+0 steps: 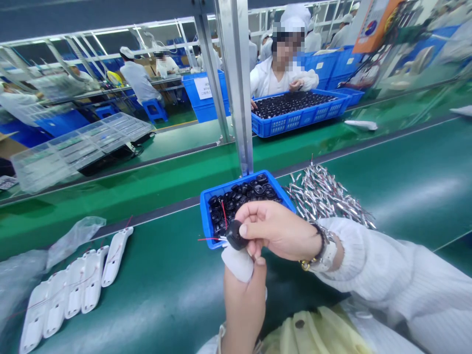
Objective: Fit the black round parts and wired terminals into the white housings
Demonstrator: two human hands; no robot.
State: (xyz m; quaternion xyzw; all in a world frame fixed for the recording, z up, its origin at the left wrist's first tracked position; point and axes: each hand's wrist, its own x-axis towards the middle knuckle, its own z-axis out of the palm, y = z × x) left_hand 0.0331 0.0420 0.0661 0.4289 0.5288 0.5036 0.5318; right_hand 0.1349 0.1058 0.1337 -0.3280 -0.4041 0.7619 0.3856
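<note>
Left hand (pixel 244 295), closed around white housing (pixel 237 265), apparently braces it; right hand (pixel 276 228) pinches black cap (pixel 235 236) at its end. Blue bin (pixel 205 216) sits at bench's (pixel 162 275) far edge, presumably for reach.

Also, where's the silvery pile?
The silvery pile lies right of centre in the head view, on the green bench, just right of the nearer blue bin.

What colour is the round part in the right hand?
The round part is black, seen in the head view.
</note>
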